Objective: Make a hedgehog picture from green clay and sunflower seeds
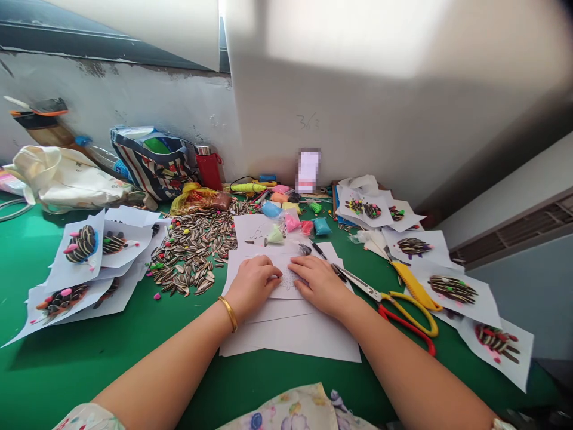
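On a stack of white paper (pixel 290 334), both hands rest over a sheet with a faint printed or drawn pattern (pixel 289 279). My left hand (pixel 254 285), with a gold bangle at the wrist, has thumb and fingers drawn together at the sheet's middle. A tiny dark spot shows at its fingertips; what is pinched, if anything, is too small to name. My right hand (pixel 320 283) lies on the paper, fingers stretched and slightly apart. Just beyond it are a black pen (pixel 319 251) and a dark oval patch (pixel 305 249). Scissors (pixel 414 313) lie to its right.
Sunflower seeds (pixel 192 263) are heaped left of the paper. Packets of coloured clay (pixel 292 222) lie behind. Seed-decorated sheets (pixel 80 245) are piled at left, others (pixel 452 289) at right. A yellow-handled tool (pixel 416 286), red bottle (pixel 209 168) and striped bag (pixel 154 164) also stand around.
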{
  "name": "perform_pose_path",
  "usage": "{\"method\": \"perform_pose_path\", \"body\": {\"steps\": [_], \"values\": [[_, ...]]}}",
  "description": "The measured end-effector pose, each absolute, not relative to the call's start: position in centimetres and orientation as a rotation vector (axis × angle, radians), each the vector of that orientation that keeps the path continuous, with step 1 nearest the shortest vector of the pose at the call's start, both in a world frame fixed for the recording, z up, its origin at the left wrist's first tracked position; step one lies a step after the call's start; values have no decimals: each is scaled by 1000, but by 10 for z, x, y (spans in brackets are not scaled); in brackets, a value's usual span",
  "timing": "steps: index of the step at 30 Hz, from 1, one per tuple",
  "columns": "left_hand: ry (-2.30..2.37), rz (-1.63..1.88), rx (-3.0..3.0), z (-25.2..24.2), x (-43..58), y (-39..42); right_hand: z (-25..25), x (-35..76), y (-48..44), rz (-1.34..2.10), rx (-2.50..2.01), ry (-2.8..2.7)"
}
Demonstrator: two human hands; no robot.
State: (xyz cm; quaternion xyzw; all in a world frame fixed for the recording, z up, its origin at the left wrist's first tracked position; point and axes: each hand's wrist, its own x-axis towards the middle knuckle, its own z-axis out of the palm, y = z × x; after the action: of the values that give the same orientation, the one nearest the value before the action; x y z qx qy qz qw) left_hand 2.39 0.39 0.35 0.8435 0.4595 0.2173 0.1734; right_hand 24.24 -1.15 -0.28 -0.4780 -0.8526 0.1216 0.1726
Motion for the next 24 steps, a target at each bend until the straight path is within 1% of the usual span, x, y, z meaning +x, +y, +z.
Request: {"method": "perform_pose_path", "body": {"steps": [8,24], "values": [[1305,612,2406,-1,24,6,-3,242,-11,347,-1359,-2415],[1250,549,2482,5,22,6,-1,243,-12,359,-1379,-2428]]}}
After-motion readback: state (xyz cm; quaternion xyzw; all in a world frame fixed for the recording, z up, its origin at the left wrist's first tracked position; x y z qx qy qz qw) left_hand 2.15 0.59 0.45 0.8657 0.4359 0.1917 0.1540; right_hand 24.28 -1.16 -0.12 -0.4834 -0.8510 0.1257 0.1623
